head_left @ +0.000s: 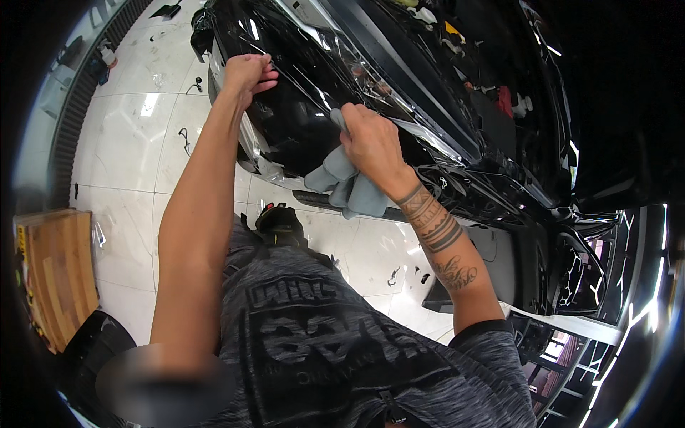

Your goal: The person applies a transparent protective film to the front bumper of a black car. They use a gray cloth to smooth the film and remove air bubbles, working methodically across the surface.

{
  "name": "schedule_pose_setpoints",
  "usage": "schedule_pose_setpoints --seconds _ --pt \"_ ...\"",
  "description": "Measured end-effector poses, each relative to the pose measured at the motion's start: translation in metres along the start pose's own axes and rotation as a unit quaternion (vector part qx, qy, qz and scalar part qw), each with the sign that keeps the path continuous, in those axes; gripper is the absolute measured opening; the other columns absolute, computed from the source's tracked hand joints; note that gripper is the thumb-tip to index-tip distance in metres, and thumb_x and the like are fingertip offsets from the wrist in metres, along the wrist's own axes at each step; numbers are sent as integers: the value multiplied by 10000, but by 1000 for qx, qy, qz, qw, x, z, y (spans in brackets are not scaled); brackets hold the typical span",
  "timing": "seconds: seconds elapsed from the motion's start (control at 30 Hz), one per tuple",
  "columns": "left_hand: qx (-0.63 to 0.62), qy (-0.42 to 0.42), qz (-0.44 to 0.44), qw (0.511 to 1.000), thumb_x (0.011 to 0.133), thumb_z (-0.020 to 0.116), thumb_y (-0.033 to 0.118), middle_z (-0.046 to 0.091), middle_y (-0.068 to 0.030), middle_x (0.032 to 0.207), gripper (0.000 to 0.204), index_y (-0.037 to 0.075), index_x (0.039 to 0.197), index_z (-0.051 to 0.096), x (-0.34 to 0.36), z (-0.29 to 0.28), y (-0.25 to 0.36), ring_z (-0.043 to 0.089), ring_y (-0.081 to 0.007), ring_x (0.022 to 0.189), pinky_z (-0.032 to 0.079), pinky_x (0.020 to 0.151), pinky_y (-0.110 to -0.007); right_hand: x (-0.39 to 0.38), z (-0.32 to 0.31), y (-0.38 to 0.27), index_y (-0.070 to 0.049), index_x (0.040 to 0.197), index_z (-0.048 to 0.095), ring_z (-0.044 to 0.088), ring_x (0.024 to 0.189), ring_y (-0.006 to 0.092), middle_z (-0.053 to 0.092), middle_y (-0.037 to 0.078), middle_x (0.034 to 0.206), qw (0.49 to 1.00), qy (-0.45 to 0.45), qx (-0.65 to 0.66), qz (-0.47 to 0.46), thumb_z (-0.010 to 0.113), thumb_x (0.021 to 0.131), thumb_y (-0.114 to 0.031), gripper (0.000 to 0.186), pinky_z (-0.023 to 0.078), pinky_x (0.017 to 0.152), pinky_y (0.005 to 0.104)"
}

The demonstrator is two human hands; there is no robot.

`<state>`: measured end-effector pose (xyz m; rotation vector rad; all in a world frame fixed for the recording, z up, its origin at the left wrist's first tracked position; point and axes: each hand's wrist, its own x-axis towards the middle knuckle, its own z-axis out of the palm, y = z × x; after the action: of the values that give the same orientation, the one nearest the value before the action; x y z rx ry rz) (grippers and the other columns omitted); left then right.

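A glossy black car body panel (285,121) curves in front of me. My left hand (250,75) is over its upper left part, with thumb and forefinger pinched on what looks like the edge of a thin glossy film (303,89). Bright creases run from there toward my right hand (372,143). That hand is closed around a bunched grey cloth (339,175), which hangs down in folds beside the panel. A small grey end of the cloth sticks out by the thumb. Whether the right fingers also grip the film is hidden.
Light floor tiles (128,157) carry several dark scraps. At the left stands a wooden board (61,271). Above the panel, the car's dark upper side (428,93) has reflections and a red item (505,101). A dark pouch (280,220) is at my waist.
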<state>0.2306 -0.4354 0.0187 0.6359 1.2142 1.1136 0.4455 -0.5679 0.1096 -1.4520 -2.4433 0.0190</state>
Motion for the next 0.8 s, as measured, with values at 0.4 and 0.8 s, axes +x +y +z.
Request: schedule_pose_setpoints --seconds 0.4,0.8 --pt "-32 -31 -16 999 864 672 144 605 -16 760 131 37 904 608 7 -19 -5 688 -151 737 576 586 -233 16 10 -10 -29 851 484 584 735 363 554 151 779 1000 -4 -8 12 679 720 -38 234 457 609 461" --pt "-60 -81 -43 994 861 670 158 598 12 734 96 80 855 614 10 -28 1 686 -142 730 556 616 -237 34 19 -23 -40 855 496 572 748 345 527 131 789 1000 -15 -21 18 667 718 -34 219 456 613 449"
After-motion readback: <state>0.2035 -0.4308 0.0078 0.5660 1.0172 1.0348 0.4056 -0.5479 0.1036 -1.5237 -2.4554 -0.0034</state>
